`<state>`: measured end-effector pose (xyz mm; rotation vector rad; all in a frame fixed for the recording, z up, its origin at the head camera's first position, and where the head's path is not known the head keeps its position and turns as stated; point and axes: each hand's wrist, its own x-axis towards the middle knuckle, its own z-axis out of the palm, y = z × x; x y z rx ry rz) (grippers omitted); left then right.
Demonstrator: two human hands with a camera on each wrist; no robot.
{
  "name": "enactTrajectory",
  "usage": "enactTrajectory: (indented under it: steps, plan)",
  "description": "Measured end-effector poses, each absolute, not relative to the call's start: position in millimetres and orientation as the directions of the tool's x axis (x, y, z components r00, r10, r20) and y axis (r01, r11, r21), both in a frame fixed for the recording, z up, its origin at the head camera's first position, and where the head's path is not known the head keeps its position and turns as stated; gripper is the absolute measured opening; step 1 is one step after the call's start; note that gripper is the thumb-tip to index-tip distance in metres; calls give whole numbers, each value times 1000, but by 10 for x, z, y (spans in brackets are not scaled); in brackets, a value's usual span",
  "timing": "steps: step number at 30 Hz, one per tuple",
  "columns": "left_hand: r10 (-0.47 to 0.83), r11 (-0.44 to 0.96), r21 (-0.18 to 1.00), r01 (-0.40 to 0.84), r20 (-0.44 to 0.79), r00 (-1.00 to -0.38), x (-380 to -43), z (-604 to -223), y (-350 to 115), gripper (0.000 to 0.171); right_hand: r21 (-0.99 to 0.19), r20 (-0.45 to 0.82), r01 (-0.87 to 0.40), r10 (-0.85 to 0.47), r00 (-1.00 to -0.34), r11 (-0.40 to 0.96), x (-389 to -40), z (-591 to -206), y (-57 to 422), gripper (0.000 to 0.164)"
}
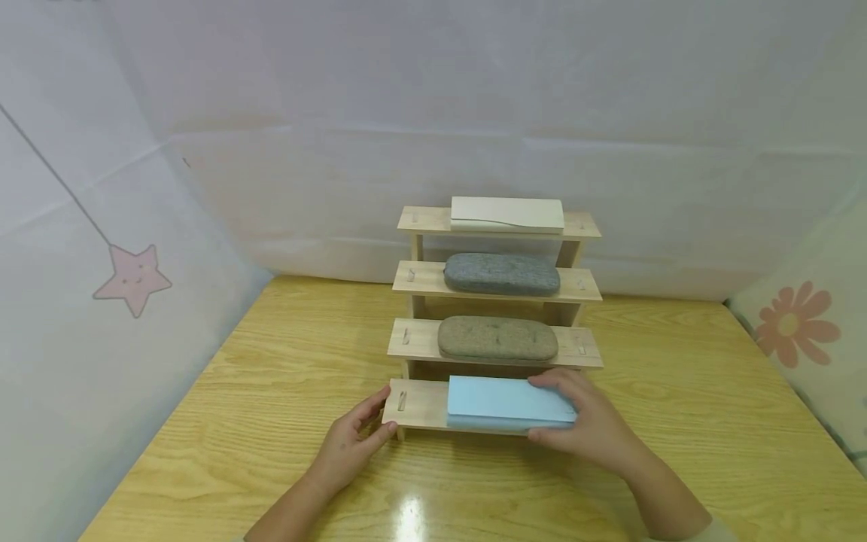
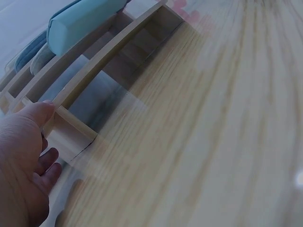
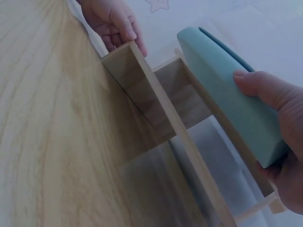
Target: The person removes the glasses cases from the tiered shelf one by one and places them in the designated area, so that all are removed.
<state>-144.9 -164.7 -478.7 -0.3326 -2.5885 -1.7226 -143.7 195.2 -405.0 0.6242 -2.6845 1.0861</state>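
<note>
A light blue flap-top glasses case (image 1: 497,400) overlaps the lowest step of a light wooden tiered rack (image 1: 421,410) in the head view. My right hand (image 1: 596,425) grips the case at its right end, thumb on the near side and fingers on the far side. In the right wrist view the teal-looking case (image 3: 222,90) appears raised over the rack's boards. At the left end of the lowest step, my left hand (image 1: 347,448) holds the board between thumb and fingers; the left wrist view shows the thumb (image 2: 40,112) at its front corner.
On the steps above lie a brown fabric glasses case (image 1: 497,339), a grey one (image 1: 501,274) and, at the top, a white flap-top case (image 1: 506,214). The rack stands on a wood-grain table (image 1: 305,354). White cloth (image 1: 352,90) hangs behind and at both sides.
</note>
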Motion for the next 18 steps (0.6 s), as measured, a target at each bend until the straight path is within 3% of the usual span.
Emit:
enactTrajectory:
  steps: [18]
  plan:
    - [164, 380, 908, 177, 122, -979, -1457, -4776, -1647, 58, -581, 399, -487, -293, -869, 653, -1398, -3786, 2151, 60]
